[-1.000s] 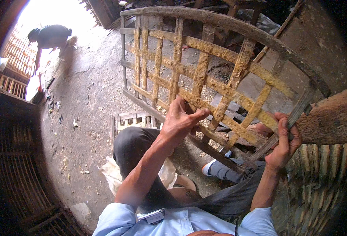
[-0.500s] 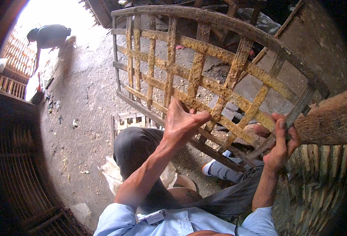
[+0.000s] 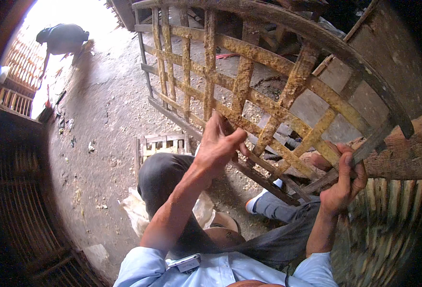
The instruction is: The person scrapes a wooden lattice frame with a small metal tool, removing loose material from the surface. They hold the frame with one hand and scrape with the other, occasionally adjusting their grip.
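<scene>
A large wooden lattice frame [image 3: 243, 79] leans tilted over my lap, its crossed slats coated with a rough yellow-brown crust and its thick curved rail on the far side. My left hand [image 3: 218, 146] is closed on a slat near the frame's lower edge, the fingertips partly hidden behind the wood. At the near right corner my right hand [image 3: 343, 186] grips the frame, thumb on top and fingers passing underneath. Below it, my knees in dark trousers [image 3: 165, 179] are bent.
A smaller lattice piece [image 3: 165, 138] lies on the dirt floor beside my left knee, near a pale crumpled sheet [image 3: 133, 213]. Another person [image 3: 63, 39] bends over at the far left. Ribbed slats [image 3: 390, 205] stand at the right, dark slatting [image 3: 22, 191] at the left.
The lattice frame has shifted away, its far rail rising toward the upper edge and its right end slightly rightward. My left hand has moved a little left and up.
</scene>
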The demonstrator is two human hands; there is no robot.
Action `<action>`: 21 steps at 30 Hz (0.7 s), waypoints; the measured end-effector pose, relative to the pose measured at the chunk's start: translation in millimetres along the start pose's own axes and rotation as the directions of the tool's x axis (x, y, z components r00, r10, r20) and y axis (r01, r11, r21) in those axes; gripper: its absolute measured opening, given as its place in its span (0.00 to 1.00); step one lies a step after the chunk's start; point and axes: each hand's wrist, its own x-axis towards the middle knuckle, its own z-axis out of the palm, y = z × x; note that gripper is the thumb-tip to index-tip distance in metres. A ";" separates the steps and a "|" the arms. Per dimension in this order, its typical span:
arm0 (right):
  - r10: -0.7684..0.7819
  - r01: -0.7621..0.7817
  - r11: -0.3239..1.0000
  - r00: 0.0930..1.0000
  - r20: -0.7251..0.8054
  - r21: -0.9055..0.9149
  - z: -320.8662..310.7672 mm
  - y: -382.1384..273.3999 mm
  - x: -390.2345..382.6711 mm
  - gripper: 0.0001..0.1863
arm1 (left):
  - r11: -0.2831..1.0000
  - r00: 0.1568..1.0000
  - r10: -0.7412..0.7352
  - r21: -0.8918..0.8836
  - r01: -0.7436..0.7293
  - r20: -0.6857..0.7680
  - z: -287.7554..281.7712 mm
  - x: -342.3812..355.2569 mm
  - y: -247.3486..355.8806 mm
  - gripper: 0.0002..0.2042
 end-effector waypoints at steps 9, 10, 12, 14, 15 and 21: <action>0.096 -0.096 0.995 0.995 -0.015 -0.007 -12.2 -1.2 11.3 0.14 | 1.000 0.994 0.021 0.016 -0.023 0.107 2.8 -2.2 12.9 0.20; 0.129 -0.129 0.992 0.991 -0.031 0.008 -9.2 -3.8 11.4 0.14 | 1.000 0.994 0.024 0.000 -0.024 0.104 1.2 -3.2 14.0 0.20; 0.133 -0.133 0.991 0.991 -0.028 0.017 -8.3 -6.3 11.2 0.14 | 0.999 0.995 0.052 0.008 -0.053 0.084 -0.6 -2.7 11.1 0.21; 0.079 -0.079 0.997 0.997 0.004 0.005 -10.3 -6.5 11.2 0.13 | 0.993 0.994 0.098 0.058 -0.101 0.051 -1.2 1.1 4.0 0.21; 0.085 -0.085 0.996 0.996 -0.015 0.006 -10.3 -6.0 11.0 0.13 | 0.997 0.996 0.066 0.027 -0.068 0.063 0.2 0.3 5.7 0.21; 0.069 -0.069 0.998 0.997 0.019 0.014 -14.0 3.0 11.2 0.12 | 0.953 0.998 0.062 0.294 -0.065 0.020 9.8 -3.1 13.9 0.25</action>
